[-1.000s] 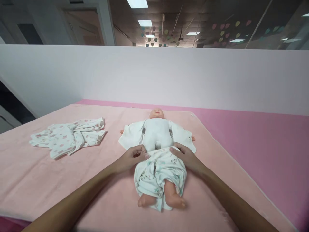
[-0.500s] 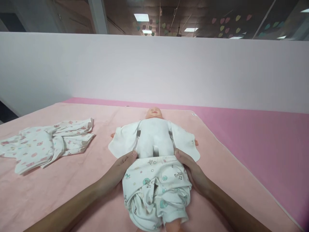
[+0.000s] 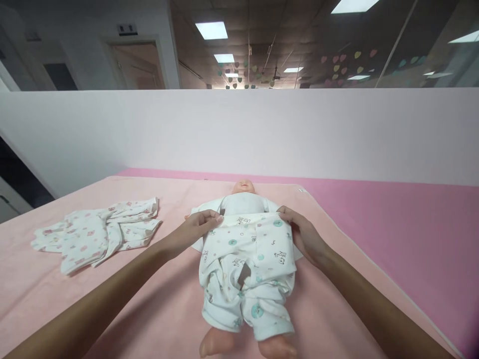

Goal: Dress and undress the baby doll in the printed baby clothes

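A baby doll lies on its back, head toward the wall, feet toward me. It wears a white top with sleeves spread to both sides. Patterned white trousers with green dots cover its legs and lower torso, and a dark gap shows at the crotch. My left hand pinches the waistband at its left corner, and my right hand pinches it at the right corner. The waistband is stretched between them across the doll's torso. Both bare feet stick out of the trouser legs.
A spotted white baby garment lies at the left on the pink blanket. A darker pink mat extends at the right. Behind stands a low white wall, with a doorway and ceiling lights beyond it.
Both hands have moved up the doll, away from me, pulling the waistband from the thighs over the torso. More of the feet shows. The camera view has tilted upward.
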Available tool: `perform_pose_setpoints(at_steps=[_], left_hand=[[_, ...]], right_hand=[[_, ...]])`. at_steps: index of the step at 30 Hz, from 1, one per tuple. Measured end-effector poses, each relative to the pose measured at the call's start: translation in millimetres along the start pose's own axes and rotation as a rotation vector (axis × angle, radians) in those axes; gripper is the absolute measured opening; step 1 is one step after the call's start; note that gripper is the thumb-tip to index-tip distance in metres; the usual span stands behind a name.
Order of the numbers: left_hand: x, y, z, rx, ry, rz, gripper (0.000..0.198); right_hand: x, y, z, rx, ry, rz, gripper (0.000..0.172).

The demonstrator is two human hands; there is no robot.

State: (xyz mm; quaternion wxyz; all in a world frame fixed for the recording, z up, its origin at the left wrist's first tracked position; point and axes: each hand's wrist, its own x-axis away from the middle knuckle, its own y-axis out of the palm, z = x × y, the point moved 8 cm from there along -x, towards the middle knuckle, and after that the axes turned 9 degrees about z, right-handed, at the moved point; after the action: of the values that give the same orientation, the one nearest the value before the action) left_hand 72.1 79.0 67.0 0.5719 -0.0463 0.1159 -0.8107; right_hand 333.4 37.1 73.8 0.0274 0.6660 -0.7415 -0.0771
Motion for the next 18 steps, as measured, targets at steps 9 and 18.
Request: perform_pose_setpoints(at_steps=[9, 18], left_hand=[[-30, 13.3, -21, -0.093, 0.147, 0.072, 0.048], [-54, 17.6, -44, 0.171, 0.003, 0.22, 0.057]], right_hand=[[-37, 5, 34, 0.231, -0.017, 0.012, 0.042], [-59, 2, 49, 0.315, -0.028, 0.221, 0.049]])
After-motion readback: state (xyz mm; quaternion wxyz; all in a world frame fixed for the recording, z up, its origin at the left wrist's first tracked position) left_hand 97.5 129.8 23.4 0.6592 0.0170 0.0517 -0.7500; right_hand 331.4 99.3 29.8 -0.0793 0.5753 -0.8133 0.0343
